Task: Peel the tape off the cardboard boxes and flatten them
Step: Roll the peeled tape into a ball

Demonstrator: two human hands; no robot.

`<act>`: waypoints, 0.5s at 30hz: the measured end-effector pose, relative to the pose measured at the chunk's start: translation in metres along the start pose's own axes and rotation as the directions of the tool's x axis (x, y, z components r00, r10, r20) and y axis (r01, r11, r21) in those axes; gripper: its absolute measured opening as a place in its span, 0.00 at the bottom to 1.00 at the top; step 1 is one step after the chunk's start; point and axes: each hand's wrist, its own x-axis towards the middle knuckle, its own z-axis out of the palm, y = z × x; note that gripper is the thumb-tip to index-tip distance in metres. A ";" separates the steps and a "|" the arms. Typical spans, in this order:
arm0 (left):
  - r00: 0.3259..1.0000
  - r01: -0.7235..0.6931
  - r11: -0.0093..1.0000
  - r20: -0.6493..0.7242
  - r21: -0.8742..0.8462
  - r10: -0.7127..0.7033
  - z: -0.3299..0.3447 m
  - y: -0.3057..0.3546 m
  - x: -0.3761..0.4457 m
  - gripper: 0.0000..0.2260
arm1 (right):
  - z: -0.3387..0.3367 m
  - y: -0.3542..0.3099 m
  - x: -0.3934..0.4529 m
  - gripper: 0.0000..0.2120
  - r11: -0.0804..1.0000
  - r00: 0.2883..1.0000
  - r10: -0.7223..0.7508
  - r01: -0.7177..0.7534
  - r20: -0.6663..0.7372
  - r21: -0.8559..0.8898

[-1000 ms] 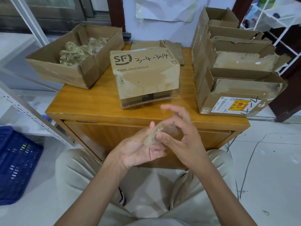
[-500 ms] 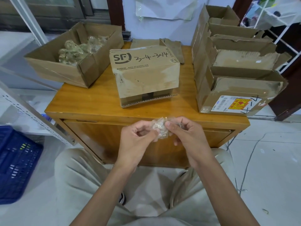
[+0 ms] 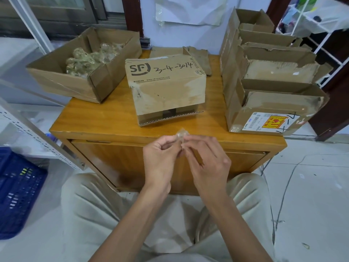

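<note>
Tape wad (image 3: 181,133) sat pinched between both hands, just in front of the bench (image 3: 105,118) front edge. Left hand (image 3: 160,157) had fingertips curled onto it; right hand (image 3: 205,159) pinched it from the other side, remaining fingers loosely fanned. Wad looked light, soft and crinkly, probably sticky to skin, so I'd expect it to cling rather than drop cleanly; best held by the non-adhesive outer folds.

SF box (image 3: 166,87) sat mid-bench, still assembled, near flap slightly open. Likely light but stiff corrugate with scuffed patches on its face; I'd grip leftover tape at a loose end along a seam. Legible on it: "SF" logo, handwritten "3-4-3014", small "95338" and a web address I couldn't fully read.

Open box (image 3: 83,70) at left held more balled tape (image 3: 88,59). Stack of boxes (image 3: 268,76) at right, front one with a barcode label (image 3: 264,121) and a red-yellow sticker, text unreadable. Blue crate (image 3: 17,190) on floor, far left.
</note>
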 end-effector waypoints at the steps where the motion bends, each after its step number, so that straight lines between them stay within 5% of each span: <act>1: 0.996 0.068 0.996 0.054 -0.057 -0.065 -0.002 0.003 -0.001 0.06 | 0.001 0.004 0.000 0.03 1.000 1.000 -0.008 0.008 -0.002 -0.025; 4: 0.959 0.145 0.976 0.267 -0.161 -0.099 -0.008 0.012 -0.006 0.13 | -0.001 0.011 0.003 0.04 1.000 0.998 -0.018 0.016 -0.053 -0.024; 8: 0.964 0.145 0.959 0.254 -0.244 -0.081 -0.017 0.016 0.001 0.14 | -0.005 0.003 0.009 0.05 0.995 0.999 -0.008 0.013 -0.047 0.103; 12: 0.940 0.131 0.984 0.329 -0.120 -0.085 -0.022 0.017 0.012 0.21 | -0.013 -0.007 0.010 0.08 0.948 0.991 0.131 -0.133 0.027 0.288; 15: 0.934 0.044 0.998 0.357 -0.042 -0.027 -0.022 0.022 0.015 0.16 | -0.019 -0.014 0.011 0.09 0.913 0.977 0.209 -0.213 0.048 0.347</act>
